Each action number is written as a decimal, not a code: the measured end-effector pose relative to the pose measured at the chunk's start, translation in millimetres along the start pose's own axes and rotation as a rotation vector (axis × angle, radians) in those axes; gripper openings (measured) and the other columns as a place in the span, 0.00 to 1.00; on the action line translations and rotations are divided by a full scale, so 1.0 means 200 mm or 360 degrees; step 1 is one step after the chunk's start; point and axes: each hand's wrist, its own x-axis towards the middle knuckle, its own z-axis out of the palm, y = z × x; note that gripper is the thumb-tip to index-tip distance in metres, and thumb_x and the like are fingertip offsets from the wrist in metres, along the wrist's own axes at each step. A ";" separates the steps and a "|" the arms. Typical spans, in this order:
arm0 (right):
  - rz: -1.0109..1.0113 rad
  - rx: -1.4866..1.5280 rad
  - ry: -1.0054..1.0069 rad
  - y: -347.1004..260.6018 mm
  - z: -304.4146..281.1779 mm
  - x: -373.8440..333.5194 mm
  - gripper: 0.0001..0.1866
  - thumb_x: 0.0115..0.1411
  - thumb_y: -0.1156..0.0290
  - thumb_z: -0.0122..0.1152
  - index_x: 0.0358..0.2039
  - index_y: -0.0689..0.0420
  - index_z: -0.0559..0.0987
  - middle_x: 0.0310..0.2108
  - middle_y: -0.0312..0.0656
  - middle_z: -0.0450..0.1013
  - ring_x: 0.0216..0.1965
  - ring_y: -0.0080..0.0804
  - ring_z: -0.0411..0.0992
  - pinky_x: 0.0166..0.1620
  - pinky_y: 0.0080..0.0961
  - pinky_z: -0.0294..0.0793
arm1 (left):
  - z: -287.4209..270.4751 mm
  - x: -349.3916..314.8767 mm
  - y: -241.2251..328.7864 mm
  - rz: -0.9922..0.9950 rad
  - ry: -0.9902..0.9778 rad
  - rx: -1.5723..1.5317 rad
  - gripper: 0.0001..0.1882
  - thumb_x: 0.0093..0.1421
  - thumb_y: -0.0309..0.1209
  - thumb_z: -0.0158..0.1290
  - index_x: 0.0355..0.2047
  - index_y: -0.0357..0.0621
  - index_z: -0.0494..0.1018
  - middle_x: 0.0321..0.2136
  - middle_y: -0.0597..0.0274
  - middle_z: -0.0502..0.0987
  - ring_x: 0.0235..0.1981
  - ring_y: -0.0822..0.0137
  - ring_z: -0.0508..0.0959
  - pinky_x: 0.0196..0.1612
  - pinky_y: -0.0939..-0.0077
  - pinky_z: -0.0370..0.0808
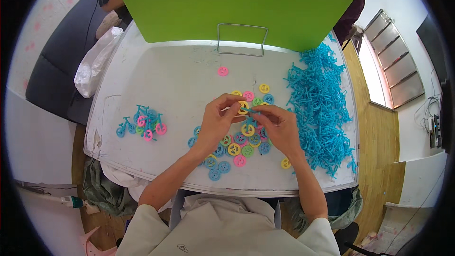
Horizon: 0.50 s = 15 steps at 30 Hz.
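Note:
My left hand (pixel 219 117) pinches a yellow toy wheel (pixel 243 107) between thumb and fingers over the middle of the table. My right hand (pixel 280 125) is closed on a blue plastic toy bicycle frame (pixel 250 110), its end against the wheel. A second yellow wheel (pixel 247 130) shows just below the frame; whether it is joined to it I cannot tell. Beneath and around both hands lie loose wheels in blue, yellow, green and pink, such as a pink wheel (pixel 240 161) and a blue wheel (pixel 214 174). My hands cover part of them.
At the right lies a big heap of blue plastic frames (pixel 317 109). Several assembled toy bicycles (pixel 148 122) are piled at the left. A green panel (pixel 237 7) with a wire stand (pixel 242 55) rises at the table's far side. Other people are partly visible behind it.

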 end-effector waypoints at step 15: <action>-0.0108 -0.1428 0.0291 0.08 -0.38 0.02 0.13 0.48 0.71 0.69 0.36 0.53 0.83 0.38 0.42 0.76 0.42 0.44 0.69 0.49 0.37 0.67 | -0.63 -0.26 0.09 0.0638 0.1219 0.2205 0.11 0.60 0.20 0.47 0.41 0.42 0.75 0.32 0.57 0.74 0.32 0.61 0.73 0.39 0.71 0.70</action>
